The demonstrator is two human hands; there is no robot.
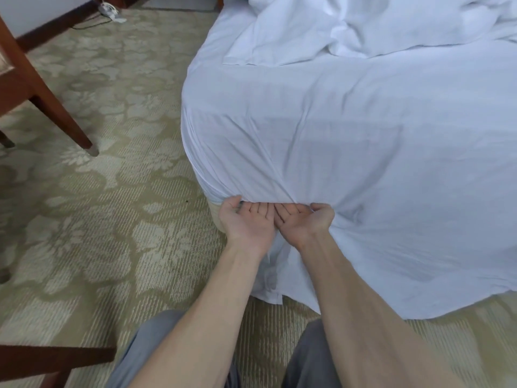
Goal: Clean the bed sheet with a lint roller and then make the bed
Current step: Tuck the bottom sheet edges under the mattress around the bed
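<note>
The white bed sheet (349, 141) covers the mattress and hangs over its near corner down to the carpet. My left hand (246, 219) and my right hand (302, 222) lie side by side, palms up, at the bottom edge of that corner. Their straight fingers push in under the sheet's fold, so the fingertips are hidden. Each thumb rests against the sheet, and creases fan out from the spot above both hands. A rumpled white duvet (363, 21) lies at the far end of the bed. No lint roller is in view.
Patterned beige carpet (112, 191) spreads to the left of the bed. A wooden chair leg (56, 107) stands at the left and a wooden bar (56, 357) lies at the lower left. A white cable and plug (109, 9) lie by the far wall. My knees in grey trousers (156, 345) are below.
</note>
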